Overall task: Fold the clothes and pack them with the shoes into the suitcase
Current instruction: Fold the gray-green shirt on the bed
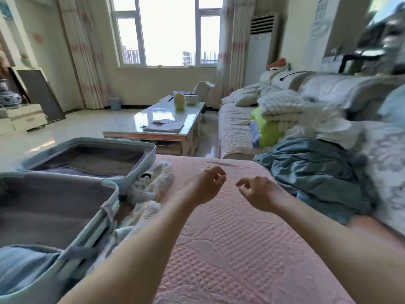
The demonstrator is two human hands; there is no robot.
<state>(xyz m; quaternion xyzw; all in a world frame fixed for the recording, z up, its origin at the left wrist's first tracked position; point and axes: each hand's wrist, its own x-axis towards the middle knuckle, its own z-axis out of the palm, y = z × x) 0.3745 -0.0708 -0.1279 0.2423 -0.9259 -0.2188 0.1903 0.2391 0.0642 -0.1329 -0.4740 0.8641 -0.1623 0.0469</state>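
Note:
A pale blue suitcase [131,172] lies open at the left, both grey-lined halves showing; a folded light blue garment [24,266] sits in the near half's corner. White shoes in clear plastic bags [153,183] rest beside the suitcase on the pink quilted cover [230,238]. A crumpled blue-grey garment [313,172] lies at the right. My left hand [208,185] and my right hand [258,191] hover over the middle of the pink cover, close together, fingers loosely curled, holding nothing.
A sofa [234,128] with white knitted blankets and a neon green item [267,130] runs along the right. A glass coffee table [166,123] with papers and a yellow jar stands ahead. Tiled floor stretches to the window at the left.

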